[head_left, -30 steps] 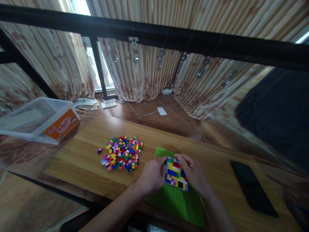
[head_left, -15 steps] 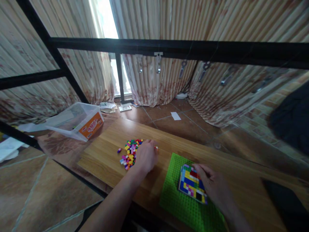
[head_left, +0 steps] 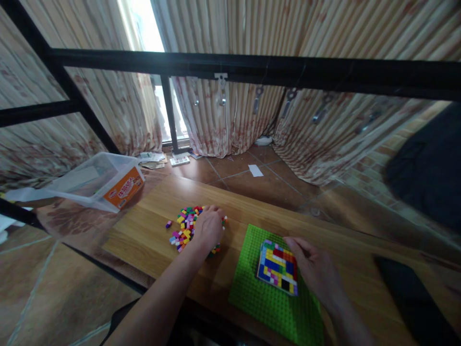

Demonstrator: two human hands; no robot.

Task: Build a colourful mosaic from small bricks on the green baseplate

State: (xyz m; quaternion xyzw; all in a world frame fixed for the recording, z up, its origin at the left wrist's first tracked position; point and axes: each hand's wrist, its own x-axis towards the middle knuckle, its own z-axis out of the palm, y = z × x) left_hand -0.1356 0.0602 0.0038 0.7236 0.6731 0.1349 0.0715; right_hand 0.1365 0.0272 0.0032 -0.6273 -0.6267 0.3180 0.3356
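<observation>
While curtains (head_left: 245,29) hang behind | wooden table (head_left: 144,238) bears loose bricks (head_left: 184,226) | left hand (head_left: 209,227), right hand (head_left: 317,269): cannot tell grip

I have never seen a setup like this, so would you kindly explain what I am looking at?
There is no machine here: a person works with two bare hands, seen by one camera worn on the head, looking forward and down. On the wooden table lie a pile of small coloured bricks, a green studded plate and, at the far right, a dark flat object. A panel of coloured bricks is over the plate. The left hand is at the pile; its fingertips are hidden, so I cannot tell whether it holds a brick. The right hand is at the panel's right side, though its grip is unclear. Beyond the table's left end is a clear plastic box.
</observation>
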